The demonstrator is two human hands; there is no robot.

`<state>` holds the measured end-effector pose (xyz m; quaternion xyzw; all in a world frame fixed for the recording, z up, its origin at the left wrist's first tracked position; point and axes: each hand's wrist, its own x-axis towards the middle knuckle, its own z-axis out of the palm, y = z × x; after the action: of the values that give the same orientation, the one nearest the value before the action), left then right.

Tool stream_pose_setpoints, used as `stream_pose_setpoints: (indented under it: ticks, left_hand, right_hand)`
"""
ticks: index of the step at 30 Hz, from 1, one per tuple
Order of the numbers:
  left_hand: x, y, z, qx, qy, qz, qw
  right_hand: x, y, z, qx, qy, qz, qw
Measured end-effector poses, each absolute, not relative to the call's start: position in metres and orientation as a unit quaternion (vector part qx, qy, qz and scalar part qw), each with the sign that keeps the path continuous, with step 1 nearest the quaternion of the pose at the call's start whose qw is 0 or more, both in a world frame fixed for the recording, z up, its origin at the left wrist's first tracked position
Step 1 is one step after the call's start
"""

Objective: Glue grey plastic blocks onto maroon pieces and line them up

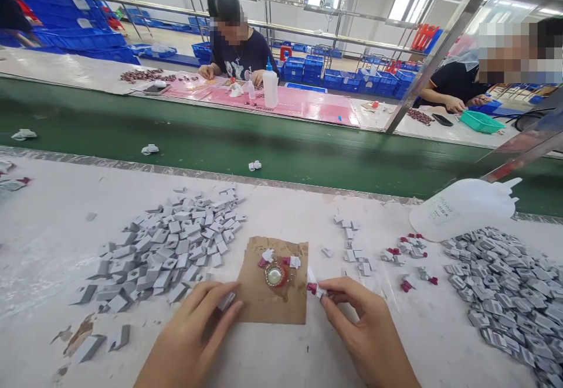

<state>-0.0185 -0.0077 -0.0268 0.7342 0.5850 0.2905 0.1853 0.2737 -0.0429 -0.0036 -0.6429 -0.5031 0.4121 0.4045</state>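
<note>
My left hand (193, 329) is closed around a small grey plastic piece (227, 300), partly hidden between thumb and forefinger, at the left edge of a brown cardboard square (250, 309). To the right of the card, my right hand (360, 317) pinches a small white-grey piece with a dark red part (312, 288). On the card sits a small round cap (275, 276) with a pale centre, in a reddish wet patch. Two white and dark red pieces, one at upper left (267, 255) and one at upper right (294, 262), lie beside it.
A heap of grey pieces (176, 238) lies left, another grey heap (505, 294) right. A white bottle (461, 209) lies tilted behind the right heap. Beyond runs a green conveyor belt (197, 153) carrying several small pieces. Two people work across it.
</note>
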Motion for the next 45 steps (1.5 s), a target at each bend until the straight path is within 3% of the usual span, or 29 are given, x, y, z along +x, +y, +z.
stream_pose_setpoints:
  ticks: [13, 18, 24, 29, 32, 38, 45]
  left_hand:
    - [-0.019, -0.018, -0.016, 0.690, 0.582, 0.309, 0.299]
    - [-0.008, -0.014, -0.006, 0.620, 0.597, 0.352, 0.367]
    - [0.003, -0.011, -0.003, 0.587, 0.585, 0.379, 0.411]
    - [0.008, -0.007, -0.001, 0.571, 0.582, 0.365, 0.450]
    - [0.012, -0.004, 0.001, 0.540, 0.575, 0.365, 0.495]
    - [0.034, 0.008, 0.019, 0.477, 0.524, 0.390, 0.588]
    - [0.058, 0.015, 0.027, 0.450, 0.475, 0.410, 0.635]
  right_hand:
    - [0.240, 0.000, 0.006, -0.565, -0.408, 0.569, 0.437]
    - [0.235, -0.006, 0.008, -0.590, -0.487, 0.507, 0.397]
    - [0.231, -0.012, 0.002, -0.559, -0.605, 0.371, 0.429]
    - [0.230, -0.010, 0.006, -0.545, -0.626, 0.366, 0.421]
    - [0.231, -0.009, 0.010, -0.551, -0.585, 0.404, 0.437]
    - [0.236, -0.005, 0.011, -0.513, -0.371, 0.594, 0.496]
    - [0.238, -0.005, 0.013, -0.455, -0.290, 0.645, 0.541]
